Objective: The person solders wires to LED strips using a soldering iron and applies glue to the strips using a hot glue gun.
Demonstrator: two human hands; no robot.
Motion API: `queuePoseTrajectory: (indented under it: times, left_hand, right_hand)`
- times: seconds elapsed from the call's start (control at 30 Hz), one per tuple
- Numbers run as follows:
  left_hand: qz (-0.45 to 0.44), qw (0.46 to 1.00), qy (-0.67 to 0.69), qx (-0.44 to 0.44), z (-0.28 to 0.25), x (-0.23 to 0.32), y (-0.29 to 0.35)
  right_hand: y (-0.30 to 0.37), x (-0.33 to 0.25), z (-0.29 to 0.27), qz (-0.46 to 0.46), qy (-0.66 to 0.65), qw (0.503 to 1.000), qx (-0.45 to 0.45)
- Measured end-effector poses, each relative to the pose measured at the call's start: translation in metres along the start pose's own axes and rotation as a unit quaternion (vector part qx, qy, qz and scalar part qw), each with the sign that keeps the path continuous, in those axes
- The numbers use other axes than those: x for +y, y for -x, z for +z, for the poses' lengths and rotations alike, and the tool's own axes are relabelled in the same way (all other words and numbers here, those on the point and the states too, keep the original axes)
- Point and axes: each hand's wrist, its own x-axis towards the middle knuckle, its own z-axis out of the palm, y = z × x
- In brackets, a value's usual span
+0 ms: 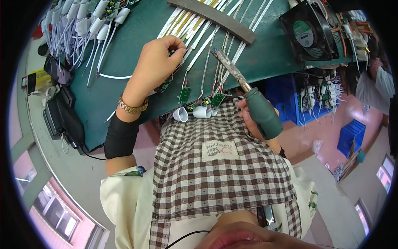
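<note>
The left hand, wearing a gold link bracelet at the wrist, is curled with thumb and forefinger brought together at the end of a narrow, pale, flat strip; whether they grip the thin wires there is too small to tell. The right hand is closed around a soldering iron with a thick dark green handle, its stained metal barrel pointing up and left, tip above the strips and just right of the left hand.

Long white and yellowish strips fan across a dark green counter, under a flat grey-brown bar. Thin wires run from them to small green circuit boards with white plastic cups at the near edge, in front of a brown-and-white checked apron. Another board is partly hidden beneath the left wrist.

Farther out, white cylindrical caps with trailing white wires lie heaped at upper left. A square black fan stands at upper right; below it, a blue plastic bin holds more white-wired parts.
</note>
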Motion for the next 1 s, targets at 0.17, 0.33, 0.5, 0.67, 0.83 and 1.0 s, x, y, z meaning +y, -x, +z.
queuePoseTrajectory:
  times: [0.17,0.33,0.5,0.67,0.83,1.0]
  left_hand:
    - [-0.016,0.999,0.003,0.029,0.005,0.007,0.001]
    - [-0.024,0.999,0.034,0.036,0.009,0.012,0.002]
    - [-0.008,0.998,0.01,0.058,0.011,0.017,0.006]
    - [-0.003,0.997,0.015,0.08,0.014,0.017,0.005]
    - [0.015,0.996,-0.017,0.082,0.016,0.014,0.003]
    - [-0.035,0.996,-0.058,0.059,0.016,0.017,0.0]
  right_hand:
    - [-0.005,-0.006,0.001,0.116,-0.118,0.985,0.043]
    - [-0.008,-0.002,0.002,0.074,-0.03,0.997,0.011]
    - [-0.005,0.005,-0.001,0.018,-0.039,0.999,-0.021]
    - [-0.005,-0.002,-0.005,0.007,0.028,0.999,-0.045]
    - [-0.001,0.002,-0.003,0.019,0.001,0.998,-0.052]
    - [-0.011,-0.013,0.0,0.078,-0.095,0.992,-0.032]
